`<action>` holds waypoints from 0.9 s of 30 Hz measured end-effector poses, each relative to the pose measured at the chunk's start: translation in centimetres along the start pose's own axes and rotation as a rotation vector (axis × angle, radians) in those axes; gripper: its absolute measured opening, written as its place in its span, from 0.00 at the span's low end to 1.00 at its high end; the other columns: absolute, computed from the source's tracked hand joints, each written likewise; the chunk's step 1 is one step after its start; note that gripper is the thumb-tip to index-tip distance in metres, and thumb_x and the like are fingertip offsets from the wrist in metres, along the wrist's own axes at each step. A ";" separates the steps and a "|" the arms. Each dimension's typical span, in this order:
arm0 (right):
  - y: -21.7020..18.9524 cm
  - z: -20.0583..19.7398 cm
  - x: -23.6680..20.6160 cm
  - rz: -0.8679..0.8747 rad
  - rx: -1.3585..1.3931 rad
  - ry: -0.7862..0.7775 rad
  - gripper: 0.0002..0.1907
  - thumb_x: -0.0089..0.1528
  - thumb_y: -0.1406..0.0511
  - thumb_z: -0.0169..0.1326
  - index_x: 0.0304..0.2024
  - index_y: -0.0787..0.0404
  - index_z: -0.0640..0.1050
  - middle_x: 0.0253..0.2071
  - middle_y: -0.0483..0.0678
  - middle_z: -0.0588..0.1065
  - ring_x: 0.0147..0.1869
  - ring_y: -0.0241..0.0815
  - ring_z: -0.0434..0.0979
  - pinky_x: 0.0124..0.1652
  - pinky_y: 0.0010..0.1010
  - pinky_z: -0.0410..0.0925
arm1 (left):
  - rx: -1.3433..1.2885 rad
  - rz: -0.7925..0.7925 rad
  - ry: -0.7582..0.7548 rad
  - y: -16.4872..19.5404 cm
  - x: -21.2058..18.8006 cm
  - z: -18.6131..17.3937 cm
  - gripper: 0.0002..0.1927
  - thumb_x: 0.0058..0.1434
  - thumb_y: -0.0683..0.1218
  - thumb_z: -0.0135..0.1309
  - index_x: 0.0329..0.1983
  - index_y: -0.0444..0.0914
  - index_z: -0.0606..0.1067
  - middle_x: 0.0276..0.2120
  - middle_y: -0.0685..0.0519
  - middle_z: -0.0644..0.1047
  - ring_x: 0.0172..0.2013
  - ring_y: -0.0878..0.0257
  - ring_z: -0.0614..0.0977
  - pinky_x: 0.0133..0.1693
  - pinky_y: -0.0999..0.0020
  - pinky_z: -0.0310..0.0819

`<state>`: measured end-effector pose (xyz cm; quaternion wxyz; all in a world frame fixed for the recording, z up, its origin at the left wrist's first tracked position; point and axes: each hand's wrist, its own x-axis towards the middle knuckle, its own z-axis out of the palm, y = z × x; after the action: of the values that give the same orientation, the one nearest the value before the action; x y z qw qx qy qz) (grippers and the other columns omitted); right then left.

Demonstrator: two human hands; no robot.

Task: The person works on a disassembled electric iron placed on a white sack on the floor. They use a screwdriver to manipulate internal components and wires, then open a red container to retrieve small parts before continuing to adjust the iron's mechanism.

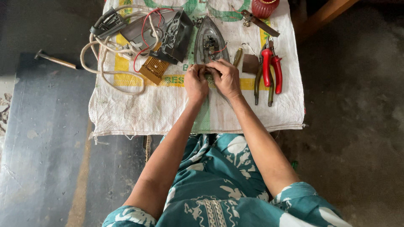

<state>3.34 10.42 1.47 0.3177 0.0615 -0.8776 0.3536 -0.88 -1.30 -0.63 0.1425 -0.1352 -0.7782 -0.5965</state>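
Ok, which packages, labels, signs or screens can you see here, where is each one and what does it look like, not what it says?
Printed sack: spread flat as a cover over the work surface, under the iron base and tools; white woven plastic, rectangular, with yellow bands and green print, stained.
Both hands rest on it at the rear of the iron base.
No separate labels, signs or screens show.
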 end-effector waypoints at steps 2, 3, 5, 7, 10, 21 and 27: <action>0.1 0.0 0.0 0.029 0.007 -0.007 0.09 0.61 0.74 0.59 0.44 0.62 0.82 0.38 0.51 0.79 0.42 0.50 0.82 0.40 0.35 0.72 | 0.023 0.033 -0.001 0.0 0.0 0.0 0.05 0.60 0.36 0.51 0.36 0.33 0.78 0.36 0.41 0.77 0.38 0.42 0.80 0.41 0.53 0.74; 0.1 0.0 -0.1 0.040 0.007 -0.011 0.09 0.61 0.74 0.59 0.43 0.62 0.82 0.38 0.51 0.79 0.41 0.50 0.81 0.40 0.35 0.72 | 0.033 0.052 0.000 0.0 0.0 -0.1 0.05 0.60 0.35 0.51 0.36 0.33 0.78 0.36 0.41 0.77 0.39 0.42 0.80 0.41 0.53 0.74; 0.1 -0.1 0.0 0.033 -0.005 -0.004 0.08 0.61 0.74 0.59 0.43 0.62 0.82 0.38 0.51 0.79 0.41 0.50 0.81 0.39 0.36 0.72 | 0.014 0.019 -0.004 -0.1 0.0 -0.1 0.05 0.62 0.37 0.52 0.36 0.33 0.78 0.36 0.42 0.78 0.37 0.43 0.80 0.40 0.54 0.74; 0.0 -0.1 0.0 0.015 -0.031 0.004 0.08 0.61 0.74 0.60 0.43 0.63 0.82 0.38 0.51 0.78 0.42 0.51 0.81 0.40 0.36 0.72 | -0.015 -0.019 -0.026 0.1 -0.1 -0.1 0.05 0.63 0.39 0.53 0.36 0.33 0.79 0.35 0.42 0.78 0.36 0.45 0.81 0.39 0.55 0.74; -0.4 -0.3 0.0 -0.027 -0.040 0.004 0.08 0.61 0.74 0.59 0.42 0.63 0.81 0.39 0.51 0.79 0.42 0.51 0.81 0.41 0.37 0.72 | -0.033 -0.060 -0.056 0.3 0.0 -0.3 0.07 0.65 0.41 0.56 0.35 0.31 0.79 0.33 0.42 0.78 0.33 0.47 0.81 0.37 0.56 0.73; 1.1 -1.2 -0.1 0.140 -0.187 0.287 0.09 0.61 0.75 0.57 0.43 0.61 0.79 0.36 0.50 0.77 0.37 0.46 0.79 0.38 0.34 0.71 | -0.035 -0.001 0.050 0.3 -0.5 0.5 0.05 0.61 0.40 0.57 0.32 0.32 0.77 0.31 0.42 0.78 0.31 0.47 0.80 0.37 0.55 0.73; 1.6 -1.1 -0.3 0.354 -0.447 0.365 0.16 0.57 0.78 0.56 0.47 0.61 0.80 0.45 0.52 0.71 0.50 0.48 0.73 0.43 0.35 0.72 | -0.049 -0.017 0.033 0.7 -0.6 0.4 0.07 0.63 0.41 0.57 0.31 0.32 0.76 0.29 0.41 0.76 0.30 0.45 0.79 0.36 0.54 0.72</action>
<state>3.57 12.33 0.97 0.4086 -0.2274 -0.8592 0.2075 -0.10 -0.76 -0.35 0.1470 -0.1222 -0.7621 -0.6186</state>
